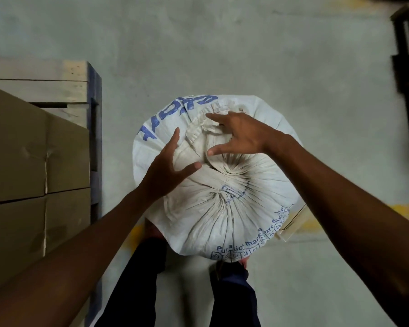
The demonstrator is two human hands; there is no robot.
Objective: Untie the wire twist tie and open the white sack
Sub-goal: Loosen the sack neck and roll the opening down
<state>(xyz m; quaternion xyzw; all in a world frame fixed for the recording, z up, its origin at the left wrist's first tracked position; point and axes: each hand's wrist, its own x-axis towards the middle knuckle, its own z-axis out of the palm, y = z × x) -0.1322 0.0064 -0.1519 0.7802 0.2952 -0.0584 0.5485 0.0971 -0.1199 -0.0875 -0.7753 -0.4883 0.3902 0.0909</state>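
While the only view is the head camera looking straight down, it shows a full white woven plastic sack with blue printing (222,197) standing upright on the grey concrete floor (222,43), just ahead of the person's dark-trousered legs (137,284).

The sack's mouth is gathered into tight pleats that run in to a pinched neck (227,178) near the middle of the top, and above that neck the loose, crumpled collar of the sack (206,128) flops away from the person. No wire twist tie can be made out; if one is there, it is buried in the folds at the neck or too thin to see.

The left hand (168,166) hovers beside the collar with fingers spread and thumb out, its grip released and holding nothing. The right hand (241,135) is likewise splayed, forefinger resting on or just over the collar's frilled edge and thumb pointing toward the neck; its grip is also released, with nothing pinched between the fingers.

Judged from this, the task is at or near its start. The neck looks cinched and the mouth is closed, so the untwisting and the spreading of the mouth both remain, unless the tie has already come away unseen.

To the left, brown cardboard cartons (33,161) sit on a pale wooden pallet (57,90), well apart from the sack.
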